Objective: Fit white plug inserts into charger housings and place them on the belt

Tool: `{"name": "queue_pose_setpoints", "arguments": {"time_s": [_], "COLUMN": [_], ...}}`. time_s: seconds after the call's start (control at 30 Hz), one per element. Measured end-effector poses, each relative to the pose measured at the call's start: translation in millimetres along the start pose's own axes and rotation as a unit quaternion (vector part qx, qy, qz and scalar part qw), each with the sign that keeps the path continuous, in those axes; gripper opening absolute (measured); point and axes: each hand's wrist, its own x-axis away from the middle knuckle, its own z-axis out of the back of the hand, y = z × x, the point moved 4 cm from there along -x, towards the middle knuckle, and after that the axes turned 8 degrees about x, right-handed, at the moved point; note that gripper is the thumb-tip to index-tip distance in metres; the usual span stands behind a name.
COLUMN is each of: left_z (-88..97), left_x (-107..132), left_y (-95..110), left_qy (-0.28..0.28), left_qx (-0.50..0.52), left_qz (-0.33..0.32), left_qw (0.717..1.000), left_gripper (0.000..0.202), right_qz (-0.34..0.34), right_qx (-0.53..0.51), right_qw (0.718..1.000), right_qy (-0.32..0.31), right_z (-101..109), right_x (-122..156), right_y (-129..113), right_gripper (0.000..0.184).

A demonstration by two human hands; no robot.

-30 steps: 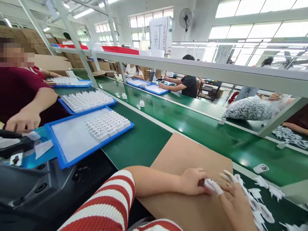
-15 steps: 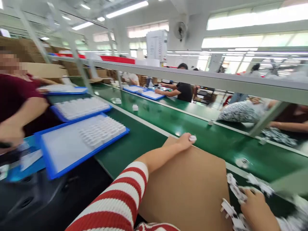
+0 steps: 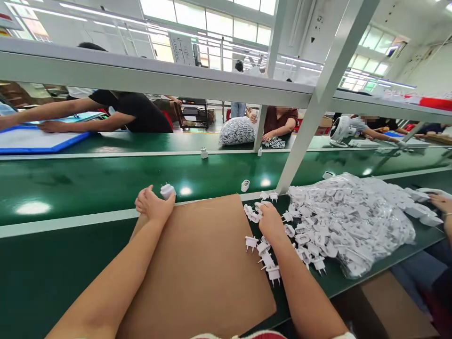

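Observation:
My left hand (image 3: pixel 154 207) is at the far left corner of a brown cardboard sheet (image 3: pixel 201 268). Its fingers are closed on a white plug adapter (image 3: pixel 167 190) whose pins point up. To the right of the cardboard, my right hand (image 3: pixel 272 222) reaches in among loose white plug pieces (image 3: pixel 265 259) with two pins each. Its fingers are closed at a white plug piece (image 3: pixel 259 207), partly hidden by the fingers. Beside my right forearm, more of these pieces spill from a clear plastic bag (image 3: pixel 367 226).
A green conveyor belt (image 3: pixel 106 183) runs across, carrying white adapters (image 3: pixel 245 185). A slanted metal post (image 3: pixel 303 132) stands behind the bag, under a long shelf rail (image 3: pixel 158 80). Another person's hand (image 3: pixel 441 202) is at the far right. Several people work across the belt.
My view has swung right, bringing the bag of plug pieces into sight. The left hand still has the adapter at the cardboard's far edge. The right hand stays among the loose pieces.

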Motion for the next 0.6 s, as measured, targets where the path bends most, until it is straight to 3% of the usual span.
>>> {"name": "queue_pose_setpoints", "arguments": {"time_s": [0.07, 0.13, 0.2, 0.3, 0.4, 0.5, 0.6], "left_z": [3.2, 2.6, -3.9, -18.9, -39.5, -69.5, -105.3], "left_x": [6.1, 14.6, 23.5, 36.3, 46.4, 51.4, 55.3], "left_y": [5.4, 16.3, 28.6, 46.9, 65.2, 84.1, 104.7], "left_qy": [0.055, 0.064, 0.022, -0.038, -0.082, -0.141, -0.213], "left_qx": [0.014, 0.024, 0.030, 0.040, 0.055, 0.069, 0.074], "left_qz": [-0.047, -0.111, -0.156, -0.188, -0.201, -0.197, -0.182], "left_qw": [0.997, 0.991, 0.987, 0.981, 0.975, 0.968, 0.957], "left_gripper": [0.074, 0.066, 0.061, 0.055, 0.048, 0.044, 0.055], "right_qz": [0.032, 0.063, 0.100, 0.176, 0.216, 0.191, 0.167], "right_qx": [-0.026, -0.066, -0.139, -0.226, -0.160, -0.052, -0.032], "right_qw": [0.999, 0.996, 0.985, 0.954, 0.953, 0.971, 0.977], "right_qy": [0.000, -0.004, -0.017, -0.087, -0.142, -0.131, -0.132], "right_z": [0.2, -3.0, -9.2, -19.9, -24.0, -19.9, -16.4], "right_x": [1.7, 7.2, 16.9, 35.3, 45.9, 42.6, 38.1], "right_y": [-7.9, -18.7, -30.8, -48.5, -57.7, -56.4, -53.7], "right_gripper": [0.067, 0.065, 0.059, 0.045, 0.041, 0.039, 0.033]}}
